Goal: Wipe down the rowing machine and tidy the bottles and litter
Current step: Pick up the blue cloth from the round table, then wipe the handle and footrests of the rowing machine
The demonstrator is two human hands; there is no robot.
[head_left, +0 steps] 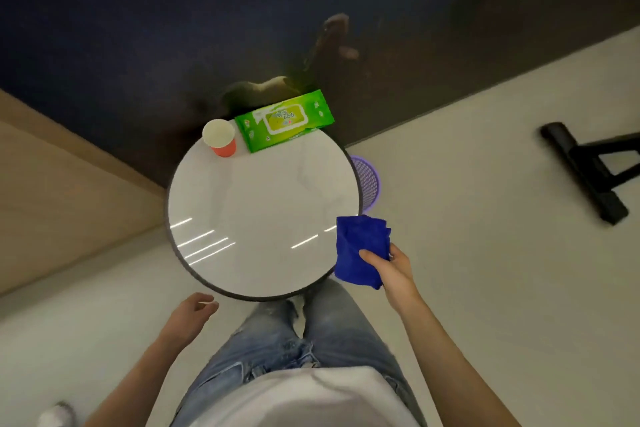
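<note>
My right hand (393,269) grips a folded blue cloth (360,250) over the right edge of a round white table (263,211). My left hand (194,314) hangs below the table's near edge, fingers loosely curled, holding nothing. At the table's far side stand a red paper cup (220,138) with a white inside and a green pack of wet wipes (284,120). A black foot of the rowing machine (585,172) lies on the floor at the right.
A purple mesh waste basket (367,182) stands on the floor, half hidden behind the table's right rim. A dark glossy wall runs behind the table. A wooden panel fills the left. Pale floor spreads to the right.
</note>
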